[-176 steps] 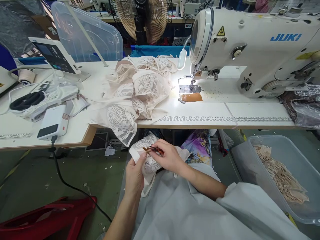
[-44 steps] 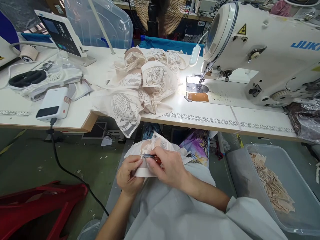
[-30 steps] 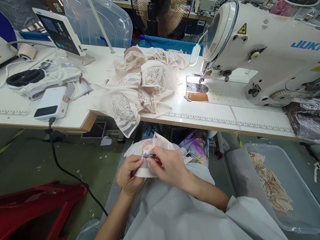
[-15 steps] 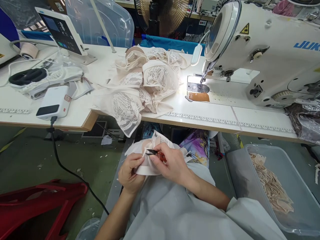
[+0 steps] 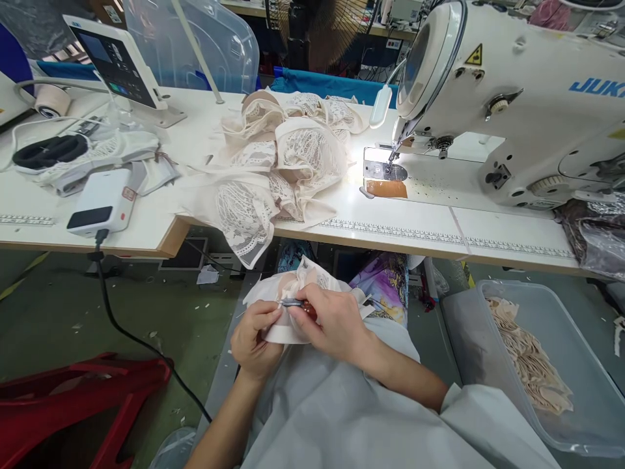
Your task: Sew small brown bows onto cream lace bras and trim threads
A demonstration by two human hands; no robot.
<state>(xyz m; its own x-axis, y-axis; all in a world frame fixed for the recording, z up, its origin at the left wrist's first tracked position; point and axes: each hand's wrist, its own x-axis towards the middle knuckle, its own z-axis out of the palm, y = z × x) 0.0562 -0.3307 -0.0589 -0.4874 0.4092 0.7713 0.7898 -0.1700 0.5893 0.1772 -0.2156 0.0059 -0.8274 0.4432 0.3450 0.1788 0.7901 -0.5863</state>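
Over my lap, my left hand (image 5: 257, 335) pinches the edge of a cream bra piece (image 5: 289, 332) between thumb and fingers. My right hand (image 5: 336, 322) is wrapped round a pair of thread snips (image 5: 293, 302) with reddish-brown grips. Their blades point left and lie against the fabric close to my left fingertips; the tips are partly hidden there. On the table edge above my hands lies a heap of cream lace bras (image 5: 312, 153), one lace cup hanging over the front.
A white sewing machine (image 5: 527, 98) stands at the right with its lamp lit. A clear bin (image 5: 581, 365) of beige pieces is on the floor right. At left are a control screen (image 5: 114, 62), a white power bank (image 5: 103, 198) and a red stool (image 5: 83, 397).
My right hand has moved slightly left with the snips, bringing the blades up to my left fingertips. The blades look closed together now, having been slightly apart. My left hand stays put.
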